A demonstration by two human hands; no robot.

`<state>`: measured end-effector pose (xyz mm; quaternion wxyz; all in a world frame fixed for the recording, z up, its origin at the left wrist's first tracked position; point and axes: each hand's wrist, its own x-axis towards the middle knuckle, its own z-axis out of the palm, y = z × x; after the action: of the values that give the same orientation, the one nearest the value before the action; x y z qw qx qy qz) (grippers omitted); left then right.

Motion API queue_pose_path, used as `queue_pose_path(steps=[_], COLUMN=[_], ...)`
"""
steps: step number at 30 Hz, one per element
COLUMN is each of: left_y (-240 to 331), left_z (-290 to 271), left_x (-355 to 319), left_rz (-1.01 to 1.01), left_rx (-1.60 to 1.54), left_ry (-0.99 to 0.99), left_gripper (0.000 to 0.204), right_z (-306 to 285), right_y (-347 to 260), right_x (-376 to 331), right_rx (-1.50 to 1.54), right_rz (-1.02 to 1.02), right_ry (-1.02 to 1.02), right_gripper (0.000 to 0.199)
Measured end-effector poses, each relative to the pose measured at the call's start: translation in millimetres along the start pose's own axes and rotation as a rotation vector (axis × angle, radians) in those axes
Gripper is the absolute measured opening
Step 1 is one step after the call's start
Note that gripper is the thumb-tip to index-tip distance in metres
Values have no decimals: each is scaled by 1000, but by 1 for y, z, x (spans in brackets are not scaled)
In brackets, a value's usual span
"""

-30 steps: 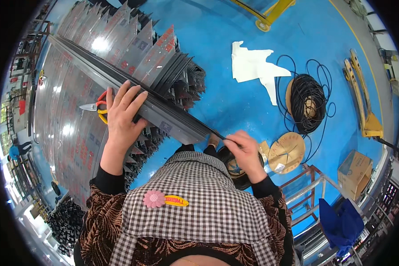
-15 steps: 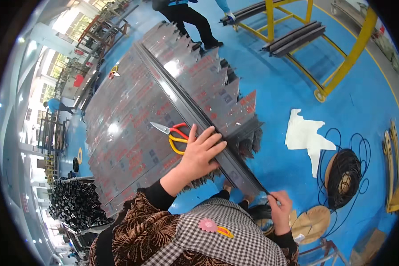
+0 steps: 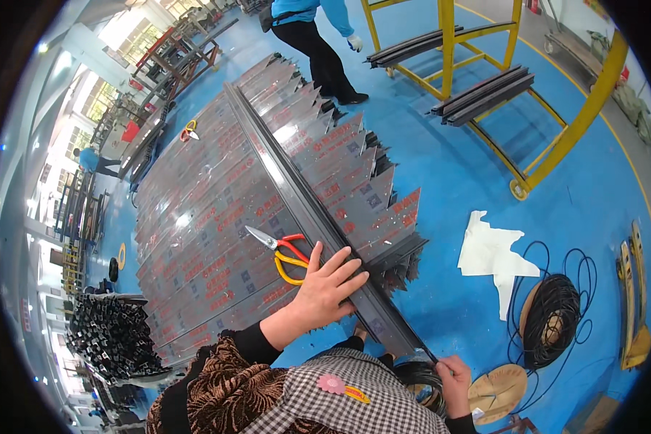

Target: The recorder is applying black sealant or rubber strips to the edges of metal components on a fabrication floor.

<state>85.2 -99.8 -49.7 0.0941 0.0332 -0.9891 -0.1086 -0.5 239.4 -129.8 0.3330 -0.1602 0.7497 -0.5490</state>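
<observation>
Blue workshop floor point(image 3: 448, 181) carries film-wrapped profiles point(image 3: 217, 239). Left hand point(image 3: 329, 286) lies flat, fingers spread, steadying a long dark profile point(image 3: 304, 210) atop them; right hand point(image 3: 456, 383) grips its near end, beside scissors point(image 3: 282, 249).

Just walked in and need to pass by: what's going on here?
A person leans over a long dark metal profile lying across a stack of film-wrapped profiles. Their left hand presses flat on it; their right hand grips its near end. Scissors lie beside the left hand.
</observation>
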Motion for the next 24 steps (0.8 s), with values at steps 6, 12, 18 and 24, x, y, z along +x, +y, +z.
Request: queue_pose_path(steps=[6, 12, 18, 24], left_y=[1, -3, -31, -46], left_z=[0, -11, -19, -14], left_x=[-2, 5, 27, 10], left_rz=[3, 67, 327, 559], left_rx=[9, 54, 144, 89], left_ry=[-15, -70, -293, 39], left_gripper=[65, 61, 43, 14], right_z=[15, 12, 13, 12], right_y=[-26, -16, -31, -32], right_x=[14, 15, 16, 12], right_rx=[-45, 9, -55, -139], right_rz=[-131, -111, -116, -219], right_ry=[48, 8, -52, -58], right_gripper=[11, 13, 17, 18])
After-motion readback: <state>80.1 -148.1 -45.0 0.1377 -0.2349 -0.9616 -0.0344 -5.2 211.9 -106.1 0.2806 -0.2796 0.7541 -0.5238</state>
